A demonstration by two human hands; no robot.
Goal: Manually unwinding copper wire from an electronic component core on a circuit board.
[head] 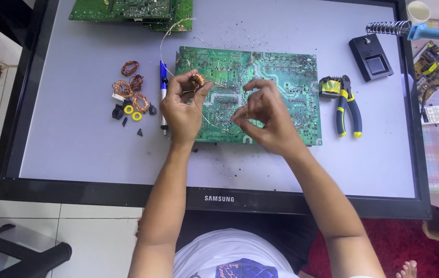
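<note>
Both forearms rise from the bottom edge of the view and converge over a green circuit board (260,77) lying solder side up on a flat screen (75,139) used as a work surface. Left hand (181,108): wrist straight, palm turned toward the right, thumb and forefinger clamped on a small copper coil (197,79) held just above the board's left part. Right hand (263,116): fingers curled, thumb and forefinger pinched together on a thin wire (206,119) that runs leftward and up toward the coil. The other fingers of this hand are bent inward and held clear of the board.

A blue pen-shaped tool (163,82) lies just behind the left hand. Loose copper coils (131,87) and yellow rings (132,112) lie to its left. Pliers (345,105) with blue and yellow handles rest beside the board's right edge. A soldering iron stand (374,56) sits farther right.
</note>
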